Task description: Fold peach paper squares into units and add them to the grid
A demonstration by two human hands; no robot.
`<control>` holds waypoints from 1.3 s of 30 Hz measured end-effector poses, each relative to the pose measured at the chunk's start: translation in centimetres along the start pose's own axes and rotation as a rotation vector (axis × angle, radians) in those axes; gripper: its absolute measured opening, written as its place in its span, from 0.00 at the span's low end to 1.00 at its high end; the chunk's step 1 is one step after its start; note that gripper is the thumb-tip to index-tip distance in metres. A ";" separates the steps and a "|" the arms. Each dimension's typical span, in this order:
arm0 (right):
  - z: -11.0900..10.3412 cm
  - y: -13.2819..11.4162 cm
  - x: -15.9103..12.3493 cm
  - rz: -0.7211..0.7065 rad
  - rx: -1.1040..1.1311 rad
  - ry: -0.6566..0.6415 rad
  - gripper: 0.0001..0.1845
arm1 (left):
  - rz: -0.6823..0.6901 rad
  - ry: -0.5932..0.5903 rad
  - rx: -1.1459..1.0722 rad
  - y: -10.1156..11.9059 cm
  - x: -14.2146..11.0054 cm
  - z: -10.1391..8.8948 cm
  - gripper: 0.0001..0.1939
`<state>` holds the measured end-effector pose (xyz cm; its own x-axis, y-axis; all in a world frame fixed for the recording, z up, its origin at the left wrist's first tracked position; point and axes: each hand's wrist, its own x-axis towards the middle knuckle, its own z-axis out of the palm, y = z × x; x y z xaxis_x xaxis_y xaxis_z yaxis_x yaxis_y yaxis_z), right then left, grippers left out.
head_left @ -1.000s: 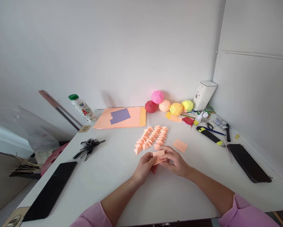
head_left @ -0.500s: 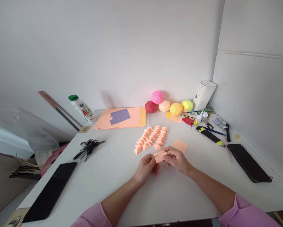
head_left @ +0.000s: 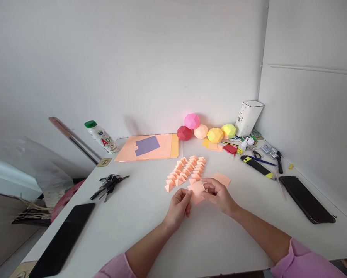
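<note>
While left hand (head_left: 177,208) and right hand (head_left: 220,196) pinch, small peach paper sheet (head_left: 198,189) spans between

Its sides sit in their closed fingertips, near folded peach paper pieces (head_left: 187,169) on the white desk (head_left: 133,220); 5 faceted balls (head_left: 215,135) lie behind.

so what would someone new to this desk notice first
Probably the faceted paper balls at the back against the wall, with the pink one perched above the dark red one. Next, the cluster of small folded peach pieces mid-table, just beyond the left hand and right hand, which hold a peach paper.
</note>
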<state>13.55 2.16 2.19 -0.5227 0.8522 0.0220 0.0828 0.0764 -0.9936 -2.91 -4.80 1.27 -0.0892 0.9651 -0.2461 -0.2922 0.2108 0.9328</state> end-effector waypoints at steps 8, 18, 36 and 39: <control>0.1 0.2 0.0 -0.175 0.035 -0.016 0.06 | -0.080 -0.103 0.035 0.7 -0.2 0.1 0.25; -0.3 0.9 0.0 -0.302 -0.056 -0.093 0.16 | -0.107 -0.090 0.006 0.8 0.0 0.0 0.20; 0.2 0.1 -0.1 -0.189 -0.123 -0.144 0.13 | -0.072 -0.089 0.028 0.8 -0.2 0.2 0.19; 0.3 0.2 0.1 -0.162 -0.105 -0.115 0.12 | -0.057 -0.117 0.006 0.9 -0.3 0.1 0.23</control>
<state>13.29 2.09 1.99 -0.6294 0.7600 0.1620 0.0741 0.2662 -0.9611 -3.08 -4.86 2.17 0.0393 0.9630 -0.2665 -0.2882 0.2663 0.9198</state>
